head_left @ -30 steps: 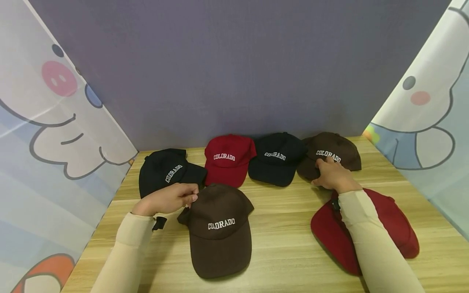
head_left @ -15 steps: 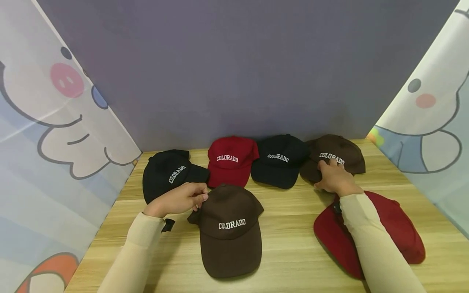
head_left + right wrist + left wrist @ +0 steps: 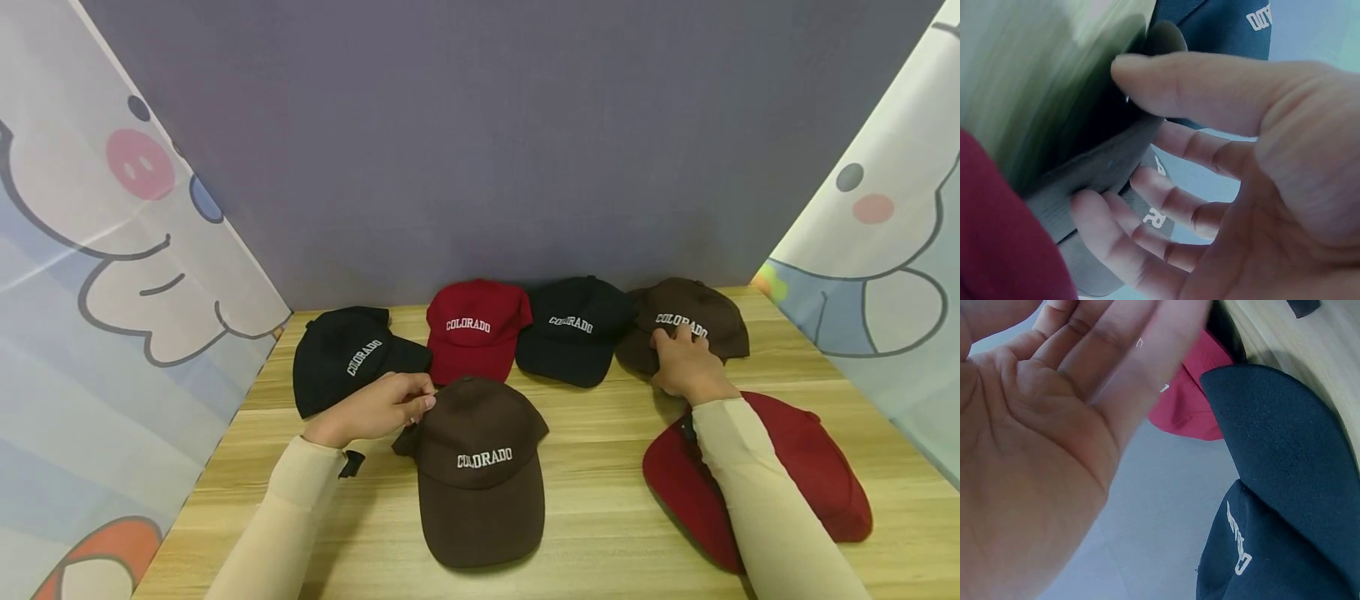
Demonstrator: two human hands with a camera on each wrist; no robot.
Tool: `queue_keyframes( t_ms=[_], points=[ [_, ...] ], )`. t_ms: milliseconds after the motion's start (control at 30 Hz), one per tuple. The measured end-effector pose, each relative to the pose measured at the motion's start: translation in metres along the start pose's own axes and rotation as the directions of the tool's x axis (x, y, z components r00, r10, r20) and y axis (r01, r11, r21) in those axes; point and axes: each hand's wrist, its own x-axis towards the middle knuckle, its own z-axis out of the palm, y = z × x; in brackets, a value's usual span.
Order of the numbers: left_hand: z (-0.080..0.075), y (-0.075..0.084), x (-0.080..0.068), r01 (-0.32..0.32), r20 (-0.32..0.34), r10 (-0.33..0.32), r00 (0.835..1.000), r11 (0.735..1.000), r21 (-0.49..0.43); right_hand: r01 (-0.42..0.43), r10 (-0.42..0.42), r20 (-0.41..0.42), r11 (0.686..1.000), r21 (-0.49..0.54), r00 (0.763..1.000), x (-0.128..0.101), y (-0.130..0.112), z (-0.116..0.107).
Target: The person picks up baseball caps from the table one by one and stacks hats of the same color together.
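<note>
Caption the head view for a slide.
Left hand pinches the near brown cap; right hand grips the far brown cap's brim.

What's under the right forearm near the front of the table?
A red cap lies on the table under the right sleeve. The sleeve covers its middle, so any lettering is hidden.

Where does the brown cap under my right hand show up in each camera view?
Head: the far brown cap sits back right, right hand on its brim.
Left wrist: not in it.
Right wrist: its brim runs across the centre, pinched between thumb and fingers.
Shared landmark: the navy cap beside it.
</note>
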Motion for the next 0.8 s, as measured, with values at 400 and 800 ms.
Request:
queue_keyframes(
  t_ms=[400, 800],
  points=[
    [-0.002, 0.0, -0.001, -0.011, -0.021, 0.012, 1.0, 0.999, 0.048, -0.02, 0.019, -0.064, 1.0, -0.021, 0.998, -0.01, 0.007, -0.015],
    [-0.001, 0.002, -0.001, 0.021, -0.017, -0.02, 1.0, 0.998, 0.052, -0.027, 0.031, -0.241, 0.999, 0.021, 0.97, -0.023, 0.024, -0.039]
  ],
)
